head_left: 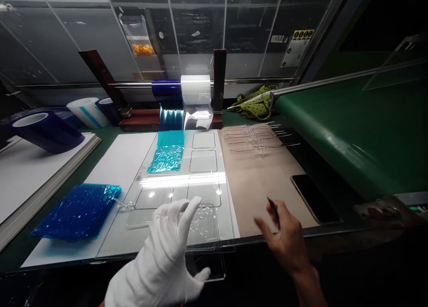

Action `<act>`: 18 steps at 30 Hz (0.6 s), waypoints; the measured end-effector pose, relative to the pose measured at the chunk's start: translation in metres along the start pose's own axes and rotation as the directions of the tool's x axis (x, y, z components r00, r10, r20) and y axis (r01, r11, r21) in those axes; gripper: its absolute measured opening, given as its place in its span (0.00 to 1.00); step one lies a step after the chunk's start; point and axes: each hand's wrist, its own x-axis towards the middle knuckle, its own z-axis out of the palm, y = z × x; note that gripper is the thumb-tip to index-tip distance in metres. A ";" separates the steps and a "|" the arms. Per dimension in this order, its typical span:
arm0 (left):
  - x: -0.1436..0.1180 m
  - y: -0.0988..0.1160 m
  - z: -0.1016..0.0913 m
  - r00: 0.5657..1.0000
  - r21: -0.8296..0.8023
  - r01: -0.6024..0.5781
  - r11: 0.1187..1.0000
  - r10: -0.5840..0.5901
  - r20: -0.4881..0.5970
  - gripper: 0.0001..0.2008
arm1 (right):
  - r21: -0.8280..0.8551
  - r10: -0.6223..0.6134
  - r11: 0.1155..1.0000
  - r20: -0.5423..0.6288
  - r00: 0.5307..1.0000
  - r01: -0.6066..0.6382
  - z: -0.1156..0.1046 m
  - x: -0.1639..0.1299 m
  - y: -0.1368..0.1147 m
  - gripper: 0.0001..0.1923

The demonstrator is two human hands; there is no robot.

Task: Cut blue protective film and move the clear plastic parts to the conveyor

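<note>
While my white-gloved left hand (167, 249) grips the clear plastic sheet (203, 244) to steady it, my bare right hand (284, 240) pinches a thin dark tool (273, 211)

- The left hand (167, 253), wearing a white glove, is gripping a clear plastic sheet (203, 235) at the near edge of the table (100, 142), fingers spread.
- The right hand (284, 240), bare, is pinching a thin dark tool (273, 210) over a tan mat (254, 177).
- A dark phone (314, 197) is lying on the mat's right side, screen up.
- A clear jig plate (197, 164) with rectangular cut-outs is carrying a teal film strip (167, 153).
- Crumpled blue film (76, 211) is lying on white paper at the left.
- Blue and clear film rolls (182, 90) are hanging on a rod behind.
</note>
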 end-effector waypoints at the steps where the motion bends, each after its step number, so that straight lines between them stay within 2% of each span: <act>1: -0.003 -0.003 0.002 0.999 -0.055 0.045 0.997 -0.045 -0.012 0.53 | -0.199 -0.020 0.980 0.011 1.000 0.022 0.000 0.016 0.015 0.15; 2: -0.006 -0.006 0.003 0.993 -0.174 0.120 0.977 -0.120 0.015 0.53 | -0.343 -0.040 0.938 0.042 0.998 0.052 0.002 0.031 0.029 0.14; 3: -0.009 -0.011 0.005 0.975 -0.374 0.222 0.900 -0.199 0.099 0.54 | -0.392 -0.055 0.917 0.062 0.997 0.075 0.005 0.043 0.040 0.13; 4: -0.012 -0.016 0.006 0.943 -0.595 0.332 0.732 -0.240 0.232 0.54 | -0.428 -0.073 0.898 0.088 0.993 0.104 0.008 0.052 0.049 0.13; 5: -0.016 -0.021 0.007 0.901 -0.757 0.434 0.488 -0.220 0.375 0.53 | -0.434 -0.094 0.891 0.106 0.990 0.131 0.011 0.057 0.053 0.13; 6: -0.018 -0.026 0.009 0.863 -0.827 0.506 0.244 -0.145 0.485 0.52 | -0.430 -0.115 0.890 0.117 0.986 0.155 0.014 0.059 0.053 0.14; 7: -0.021 -0.029 0.010 0.833 -0.833 0.553 0.032 -0.053 0.551 0.52 | -0.426 -0.144 0.886 0.125 0.982 0.184 0.015 0.058 0.049 0.16; 8: -0.023 -0.031 0.012 0.815 -0.805 0.575 -0.144 0.021 0.579 0.54 | -0.412 -0.183 0.884 0.130 0.974 0.221 0.016 0.054 0.039 0.19; 10: -0.024 -0.032 0.016 0.798 -0.703 0.575 -0.419 0.098 0.594 0.58 | -0.338 -0.299 0.879 0.161 0.941 0.337 0.014 0.042 0.008 0.29; 12: -0.024 -0.030 0.021 0.798 -0.533 0.518 -0.669 0.154 0.582 0.59 | -0.208 -0.450 0.843 0.235 0.862 0.496 0.012 0.030 -0.032 0.40; 13: -0.023 -0.028 0.023 0.801 -0.464 0.489 -0.739 0.170 0.574 0.59 | -0.143 -0.514 0.812 0.286 0.809 0.566 0.012 0.026 -0.051 0.44; 15: -0.022 -0.026 0.027 0.817 -0.418 0.457 -0.785 0.185 0.546 0.59 | -0.043 -0.604 0.748 0.369 0.707 0.662 0.017 0.021 -0.083 0.50; 17: -0.020 -0.025 0.031 0.839 -0.411 0.444 -0.797 0.209 0.502 0.58 | 0.005 -0.645 0.707 0.417 0.641 0.708 0.025 0.022 -0.103 0.54; 18: -0.019 -0.026 0.032 0.852 -0.416 0.436 -0.798 0.216 0.477 0.58 | 0.013 -0.651 0.697 0.432 0.625 0.717 0.030 0.023 -0.109 0.56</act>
